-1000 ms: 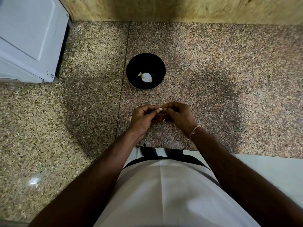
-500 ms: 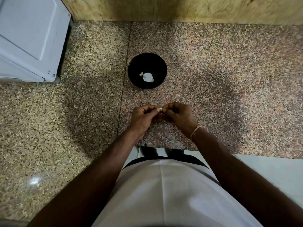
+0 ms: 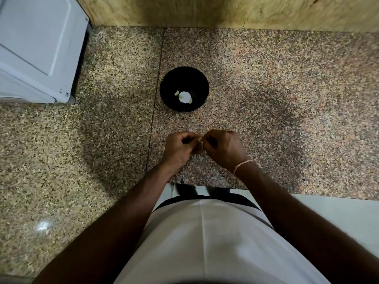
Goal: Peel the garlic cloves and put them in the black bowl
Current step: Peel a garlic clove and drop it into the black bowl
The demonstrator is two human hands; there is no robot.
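- Speckled granite counter (image 3: 266, 83) under both hands.
- I see left hand (image 3: 180, 149) and right hand (image 3: 224, 149) curled, fingertips meeting, pinching a small garlic clove (image 3: 200, 142), mostly hidden.
- Black bowl (image 3: 202, 87) beyond the hands, apart; pale peeled cloves (image 3: 185, 96) inside.

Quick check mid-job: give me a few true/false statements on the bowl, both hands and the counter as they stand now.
1. The black bowl holds pale garlic pieces. True.
2. The left hand rests inside the bowl. False: it is nearer the person, fingertips meeting the right hand.
3. Both hands pinch something small between them. True.
4. The bowl stands on a wooden table. False: it stands on a speckled stone counter.
5. The right wrist is bare. False: it wears a thin band.
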